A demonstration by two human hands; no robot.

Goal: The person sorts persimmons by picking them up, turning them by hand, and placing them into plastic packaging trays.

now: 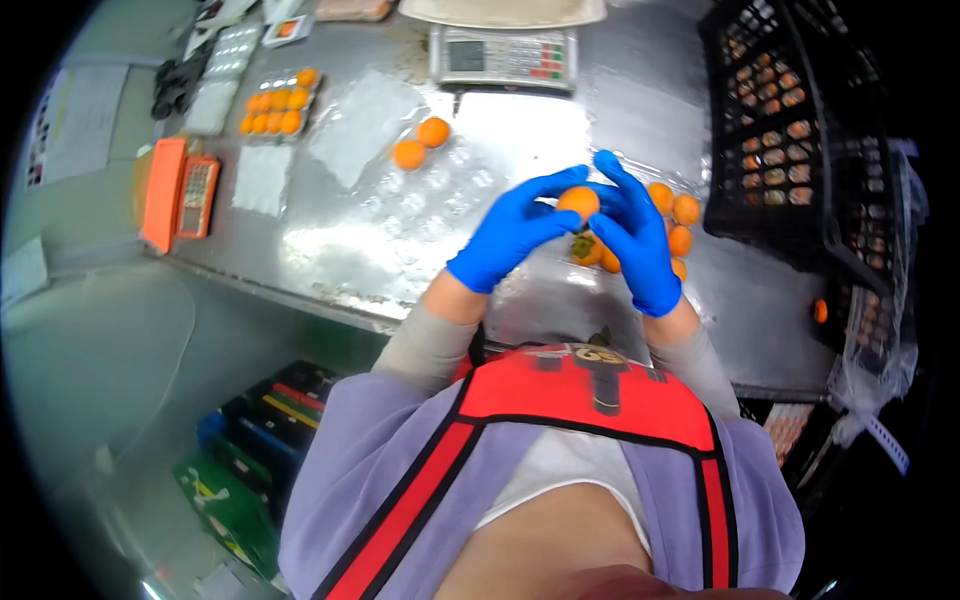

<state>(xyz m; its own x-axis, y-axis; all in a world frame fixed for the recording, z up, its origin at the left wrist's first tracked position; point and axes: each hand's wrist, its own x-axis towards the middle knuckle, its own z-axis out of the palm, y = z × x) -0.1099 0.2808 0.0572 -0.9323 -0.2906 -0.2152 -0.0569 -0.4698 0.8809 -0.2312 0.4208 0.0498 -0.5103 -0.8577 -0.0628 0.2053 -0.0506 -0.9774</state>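
Between my two blue-gloved hands, above the metal table, is an orange fruit (578, 203). My left hand (515, 225) has its thumb and fingers against the fruit's left side. On the right side, my right hand (637, 235) touches it with the thumb, its index finger raised. Below and right of the held fruit lie several more orange fruits (680, 240), partly hidden by my right hand; one (585, 248) shows green leaves. To the left, a clear moulded tray (430, 195) lies with two orange fruits (433, 132) at its upper edge.
A weighing scale (504, 56) stands at the back. A black crate (770, 130) is at the right. Toward the left are a filled fruit tray (277, 104), an orange calculator-like device (196, 196) and clear trays (225, 75). The table's front edge (370, 318) runs before my body.
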